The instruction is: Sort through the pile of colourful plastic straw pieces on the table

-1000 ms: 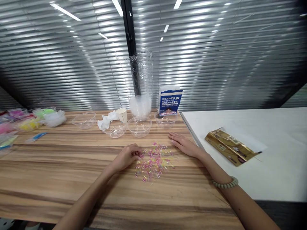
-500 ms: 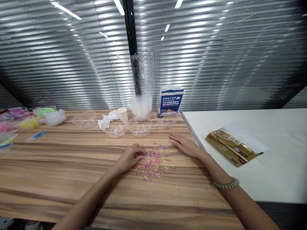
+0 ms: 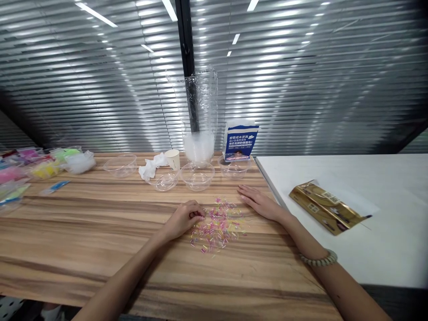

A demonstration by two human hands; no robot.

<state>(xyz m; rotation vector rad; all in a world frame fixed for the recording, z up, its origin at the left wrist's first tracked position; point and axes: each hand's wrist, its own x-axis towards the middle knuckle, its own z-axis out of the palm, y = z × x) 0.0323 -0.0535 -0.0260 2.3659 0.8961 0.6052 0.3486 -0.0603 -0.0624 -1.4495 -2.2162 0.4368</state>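
Observation:
A loose spread of small pink, yellow and clear tube-shaped beads (image 3: pixel 219 227) lies on the wooden table (image 3: pixel 100 249). At its left edge rests my left hand (image 3: pixel 184 218), fingers curled and pinched together; whatever is between the fingertips is too small to make out. To the right of the beads, my right hand (image 3: pixel 259 203) lies flat on the table with its fingers stretched out, holding nothing. Just behind the beads stand a clear plastic bowl (image 3: pixel 197 178) and a second clear bowl (image 3: pixel 235 168).
A paper cup (image 3: pixel 173 159), crumpled tissue (image 3: pixel 147 170) and a blue-and-white paper bag (image 3: pixel 241 141) stand along the back. Bags of coloured material (image 3: pixel 47 168) crowd the far left. On the white table (image 3: pixel 384 249) lies a gold tissue pack (image 3: pixel 329 207).
The whole view has shifted slightly, so everything appears a little further right. Both hands keep their places beside the beads.

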